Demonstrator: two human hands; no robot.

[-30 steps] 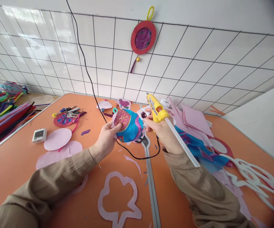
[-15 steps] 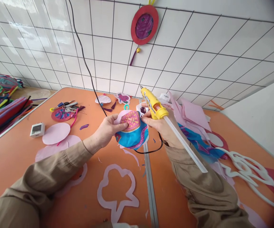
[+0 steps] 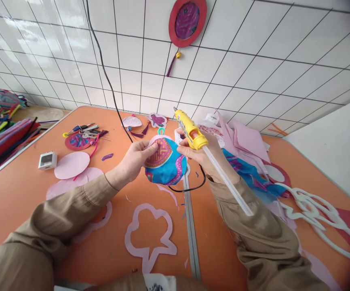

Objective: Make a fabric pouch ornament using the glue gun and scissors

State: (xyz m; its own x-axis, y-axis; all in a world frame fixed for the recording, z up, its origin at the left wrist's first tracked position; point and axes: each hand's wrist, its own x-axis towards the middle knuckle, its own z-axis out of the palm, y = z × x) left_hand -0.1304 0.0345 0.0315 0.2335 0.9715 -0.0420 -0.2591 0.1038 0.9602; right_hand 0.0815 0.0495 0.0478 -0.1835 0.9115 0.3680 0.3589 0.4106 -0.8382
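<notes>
My left hand [image 3: 135, 157] pinches the left edge of a round blue and magenta patterned paper piece [image 3: 165, 163], held above the orange table [image 3: 17, 194]. My right hand [image 3: 199, 155] grips a yellow glue gun [image 3: 190, 129] with its nozzle pointing up and away and a long clear glue stick [image 3: 228, 182] sticking out behind. The right thumb also touches the paper piece's right edge. A black cord [image 3: 190, 188] loops under the piece and runs up the wall.
Pink paper circles [image 3: 72, 165], a small white device [image 3: 47, 159], keys and a red disc [image 3: 79, 140] lie left. Pink cut-out outlines [image 3: 149, 238] lie near me. Pink sheets [image 3: 247, 141] and white scraps [image 3: 317, 214] pile at right. A red round ornament [image 3: 187, 22] hangs on the tiled wall.
Both hands have shifted slightly left and up in view with the paper piece, which has tilted flatter. The glue gun stays in my right hand.
</notes>
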